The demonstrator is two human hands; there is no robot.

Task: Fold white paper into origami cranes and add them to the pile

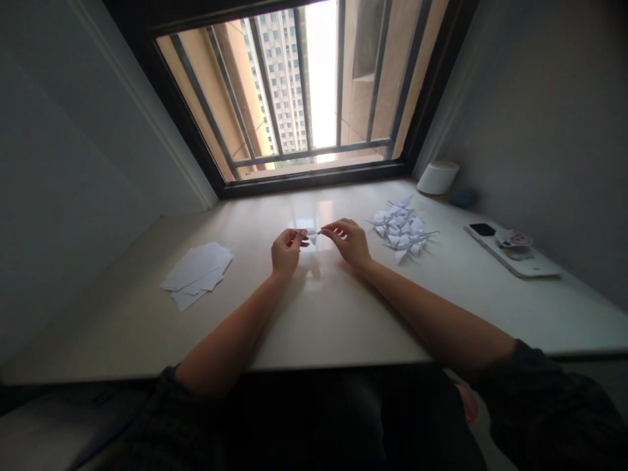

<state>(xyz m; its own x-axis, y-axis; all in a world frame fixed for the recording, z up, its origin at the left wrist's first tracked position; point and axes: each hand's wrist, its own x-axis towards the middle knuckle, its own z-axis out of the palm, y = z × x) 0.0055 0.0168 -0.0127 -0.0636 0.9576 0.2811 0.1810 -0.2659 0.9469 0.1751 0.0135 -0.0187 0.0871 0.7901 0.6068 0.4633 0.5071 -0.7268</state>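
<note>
A small folded piece of white paper (311, 233) is held just above the pale tabletop (324, 307), between both hands. My left hand (286, 250) pinches its left end, fingers curled. My right hand (349, 239) pinches its right end with thumb and fingertips. Both forearms reach out from the near edge of the table.
A loose stack of white paper sheets (197, 275) lies at the left. A pile of several folded white paper pieces (403, 229) sits right of my hands. A white phone (510, 252) with a small round object on it lies far right. A white cylinder (437, 176) stands by the window.
</note>
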